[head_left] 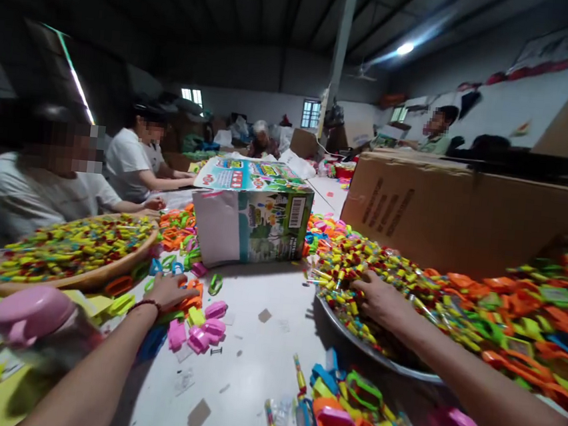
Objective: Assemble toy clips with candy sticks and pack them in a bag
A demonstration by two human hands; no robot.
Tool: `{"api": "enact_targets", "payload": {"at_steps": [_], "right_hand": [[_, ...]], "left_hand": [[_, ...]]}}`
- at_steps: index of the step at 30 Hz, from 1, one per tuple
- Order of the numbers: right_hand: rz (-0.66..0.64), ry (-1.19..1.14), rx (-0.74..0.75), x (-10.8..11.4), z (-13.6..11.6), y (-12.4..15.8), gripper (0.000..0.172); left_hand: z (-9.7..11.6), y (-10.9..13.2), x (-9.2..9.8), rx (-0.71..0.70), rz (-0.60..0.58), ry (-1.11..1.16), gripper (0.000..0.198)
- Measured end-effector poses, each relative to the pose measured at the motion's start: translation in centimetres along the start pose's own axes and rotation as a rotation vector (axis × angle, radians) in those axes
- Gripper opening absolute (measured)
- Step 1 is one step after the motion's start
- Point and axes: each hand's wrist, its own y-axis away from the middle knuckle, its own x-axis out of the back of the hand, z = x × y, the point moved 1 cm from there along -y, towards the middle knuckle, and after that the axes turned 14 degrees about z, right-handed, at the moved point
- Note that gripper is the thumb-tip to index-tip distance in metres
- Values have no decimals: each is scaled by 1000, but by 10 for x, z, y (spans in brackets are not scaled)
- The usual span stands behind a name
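Note:
My left hand [172, 294] reaches over loose plastic pieces on the white table, its fingers stretched out beside an orange piece [196, 296]. Pink plastic pieces [212, 330] and a yellow one lie just in front of it. On the other side, my right hand [380, 300] dips into a heap of small candy-like tubes [344, 262], yellow and red, in a round metal basin [365, 355]. Its visible fingers are apart at the surface of the heap; the other fingertips are hidden.
A printed carton [262, 228] stands mid-table, a large brown box [415, 205] behind the basin. Left are a basket of tubes [84, 247] and a pink-lidded jug [33, 316]. Coloured watch-like pieces [344, 420] pile up in front. Co-workers sit at the left and far side.

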Motion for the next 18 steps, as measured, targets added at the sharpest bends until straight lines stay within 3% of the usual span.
{"api": "enact_targets", "payload": {"at_steps": [5,8,11,14,16,18], "right_hand": [[213,-246,-76,-5,24,4,34],[313,-417,-282,1,39,11,30],[373,-659,-488,20,39,21,34],[393,-915,-593,42,13,31,45],[343,-1061,-580,50,-23,39,47],[211,-1077,-465,47,-70,48,38]], "left_hand": [[-12,25,11,-111,-194,-81,38],[-10,38,13,-179,-273,-79,27],[-3,52,19,-191,-275,-57,32],[8,64,29,-139,-184,-29,29],[18,71,38,-87,-105,4,23],[29,79,48,6,-16,58,19]]}}
